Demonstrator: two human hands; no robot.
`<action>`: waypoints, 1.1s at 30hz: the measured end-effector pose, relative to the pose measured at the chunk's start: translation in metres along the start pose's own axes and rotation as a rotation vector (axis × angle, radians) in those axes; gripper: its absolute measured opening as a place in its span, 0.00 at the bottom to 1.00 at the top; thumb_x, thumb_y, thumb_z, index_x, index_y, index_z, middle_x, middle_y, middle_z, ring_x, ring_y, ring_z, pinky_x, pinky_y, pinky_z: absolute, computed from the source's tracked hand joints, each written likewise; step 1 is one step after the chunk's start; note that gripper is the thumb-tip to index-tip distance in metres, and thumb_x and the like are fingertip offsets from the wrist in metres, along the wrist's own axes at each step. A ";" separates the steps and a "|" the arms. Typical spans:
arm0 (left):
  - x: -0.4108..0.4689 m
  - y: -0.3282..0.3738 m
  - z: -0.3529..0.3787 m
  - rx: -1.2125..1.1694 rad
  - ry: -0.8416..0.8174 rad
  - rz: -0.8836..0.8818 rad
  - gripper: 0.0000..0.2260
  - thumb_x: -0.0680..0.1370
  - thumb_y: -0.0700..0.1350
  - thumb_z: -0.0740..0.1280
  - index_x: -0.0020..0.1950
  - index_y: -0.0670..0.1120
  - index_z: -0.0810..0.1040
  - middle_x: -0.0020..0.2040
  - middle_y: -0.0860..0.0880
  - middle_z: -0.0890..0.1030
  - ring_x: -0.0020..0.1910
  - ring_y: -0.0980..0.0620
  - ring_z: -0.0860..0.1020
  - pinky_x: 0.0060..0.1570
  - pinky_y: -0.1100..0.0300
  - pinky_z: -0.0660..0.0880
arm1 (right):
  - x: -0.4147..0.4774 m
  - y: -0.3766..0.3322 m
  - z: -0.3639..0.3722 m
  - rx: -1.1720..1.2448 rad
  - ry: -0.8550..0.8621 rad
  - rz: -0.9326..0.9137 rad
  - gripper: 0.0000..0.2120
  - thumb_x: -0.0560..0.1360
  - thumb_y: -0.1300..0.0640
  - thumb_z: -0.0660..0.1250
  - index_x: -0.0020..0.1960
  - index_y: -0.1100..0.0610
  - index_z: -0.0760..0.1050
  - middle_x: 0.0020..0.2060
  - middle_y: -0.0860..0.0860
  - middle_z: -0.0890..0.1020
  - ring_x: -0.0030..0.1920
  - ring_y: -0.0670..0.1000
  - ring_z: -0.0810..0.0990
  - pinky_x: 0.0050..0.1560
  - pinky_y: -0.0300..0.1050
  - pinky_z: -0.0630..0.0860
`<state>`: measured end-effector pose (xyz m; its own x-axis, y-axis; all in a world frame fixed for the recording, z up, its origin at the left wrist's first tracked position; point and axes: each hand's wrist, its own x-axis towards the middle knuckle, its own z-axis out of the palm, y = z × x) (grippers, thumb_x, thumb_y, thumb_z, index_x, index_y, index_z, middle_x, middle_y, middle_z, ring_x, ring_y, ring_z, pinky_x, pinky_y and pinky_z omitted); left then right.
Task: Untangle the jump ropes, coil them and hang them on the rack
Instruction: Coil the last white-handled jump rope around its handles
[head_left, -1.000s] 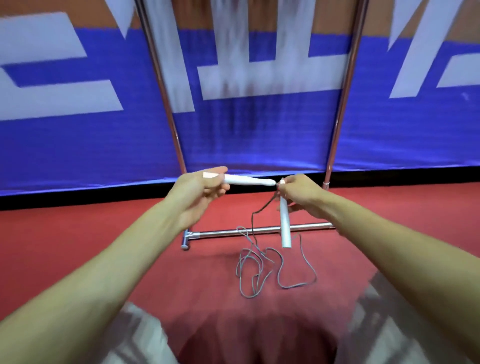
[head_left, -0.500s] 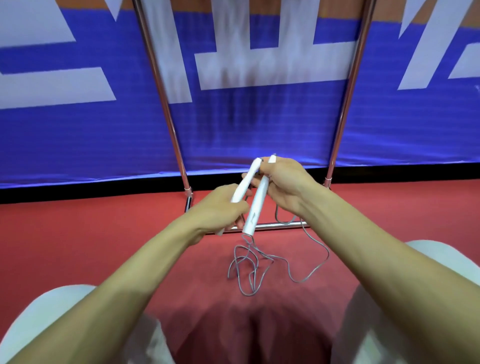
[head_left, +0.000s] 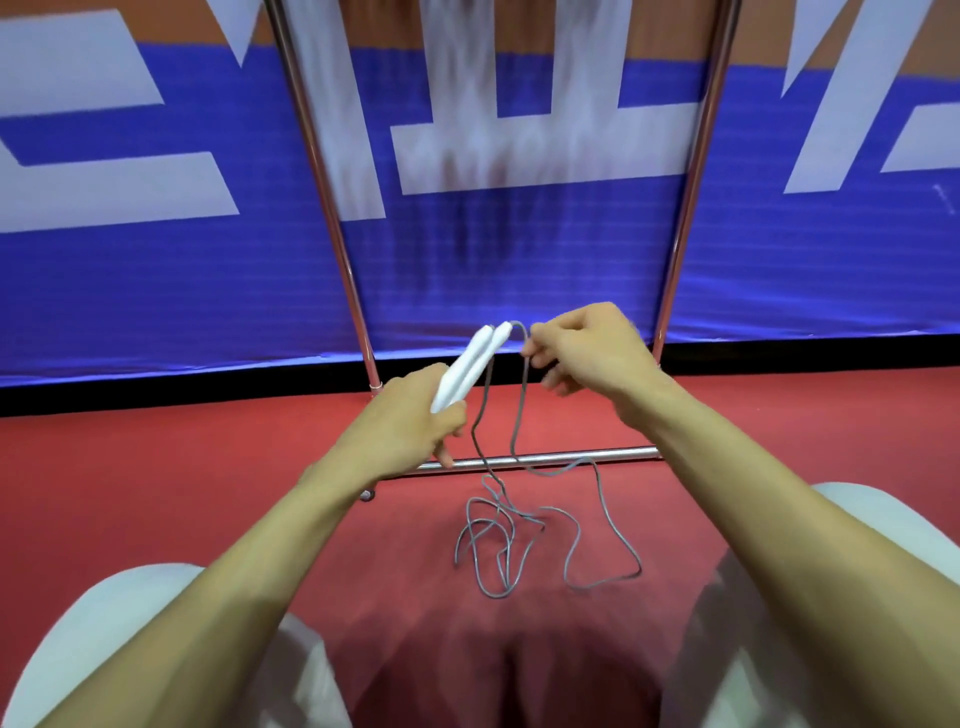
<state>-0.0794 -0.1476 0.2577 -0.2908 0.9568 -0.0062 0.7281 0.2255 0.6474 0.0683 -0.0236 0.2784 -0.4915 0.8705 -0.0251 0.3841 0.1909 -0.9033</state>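
My left hand (head_left: 410, 423) grips both white jump rope handles (head_left: 470, 366) side by side, tips pointing up and to the right. The thin grey rope (head_left: 605, 512) runs from the handle tips down to the red floor, where it lies in a loose tangle of loops. My right hand (head_left: 582, 345) pinches one strand of the rope just right of the handle tips, at about the same height. The metal rack (head_left: 335, 218) stands in front of me, two upright poles and a low crossbar (head_left: 550, 458) near the floor; its top is out of frame.
A blue banner with white lettering (head_left: 493, 244) hangs behind the rack. The red floor (head_left: 156, 467) stretches left and right. My knees in white trousers (head_left: 104, 623) frame the bottom corners.
The handles went from being held apart, one in each hand, to together in my left hand. My right hand let go of its handle and now pinches the rope.
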 end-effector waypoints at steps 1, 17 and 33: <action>0.000 -0.002 -0.002 0.081 0.019 0.018 0.03 0.78 0.39 0.63 0.46 0.45 0.70 0.38 0.49 0.79 0.29 0.50 0.82 0.35 0.56 0.73 | 0.001 0.003 -0.003 -0.166 0.125 -0.096 0.11 0.76 0.55 0.63 0.40 0.59 0.80 0.36 0.53 0.83 0.35 0.52 0.80 0.38 0.44 0.77; -0.003 -0.013 -0.018 0.318 0.264 0.005 0.14 0.81 0.54 0.60 0.39 0.49 0.63 0.35 0.47 0.73 0.38 0.39 0.73 0.36 0.50 0.64 | 0.008 -0.005 0.022 0.396 -0.433 -0.047 0.24 0.78 0.40 0.59 0.31 0.56 0.67 0.24 0.49 0.61 0.22 0.50 0.61 0.29 0.43 0.69; 0.010 -0.013 -0.056 -1.546 0.742 -0.246 0.06 0.83 0.47 0.60 0.51 0.46 0.66 0.46 0.43 0.82 0.20 0.54 0.65 0.22 0.65 0.65 | 0.014 0.029 0.031 -0.465 -0.376 -0.284 0.21 0.79 0.48 0.62 0.29 0.53 0.67 0.23 0.47 0.70 0.21 0.41 0.67 0.29 0.33 0.65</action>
<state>-0.1262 -0.1509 0.2918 -0.8184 0.5480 -0.1729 -0.4644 -0.4538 0.7605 0.0481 -0.0206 0.2387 -0.8304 0.5558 -0.0373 0.4554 0.6387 -0.6203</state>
